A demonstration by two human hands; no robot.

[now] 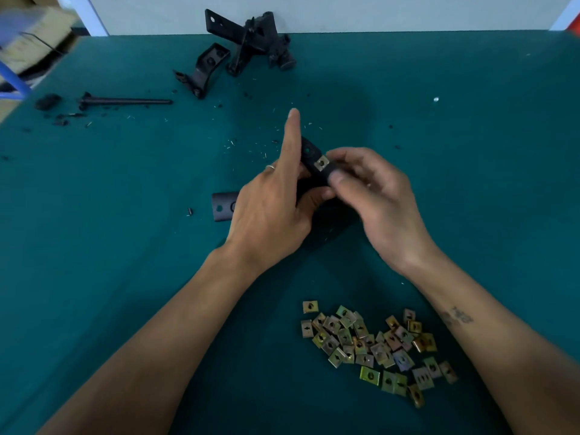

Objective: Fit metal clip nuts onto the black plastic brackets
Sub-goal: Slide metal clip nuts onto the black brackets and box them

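At the far left of my green-covered workbench (94, 215), a slim black plastic rod (125, 102) lies flat among dark crumbs and shavings, with a small black lump (47, 101) just beyond its left end. Farther back and to the right, a curved black plastic bracket (202, 70) sits near a tangle of black plastic parts (254, 42) piled against the pale wall.

Nearer the middle, the rounded end of the black plastic bracket I am working on (223, 206) pokes out to the left from under my left hand (273, 211). That hand grasps the bracket from below, fingers curled round its middle, while the forefinger, with a thin ring at its base, points straight up and away from me along the bracket's left edge. The bracket's other arm rises between my hands, a round hole showing near its top.

Just right of that forefinger, a square brass-coloured metal clip nut (321, 162) sits on the raised arm, below the hole. My right hand (376, 196) pinches the bracket immediately beside the nut, thumb pressed on the black plastic just below it and fingertips curled behind.

Lower right, close to my right forearm, a loose heap of brass-coloured metal clip nuts (376, 346) is spread on the cloth, well apart from both hands. A tiny pale speck (435, 99) lies alone far right.
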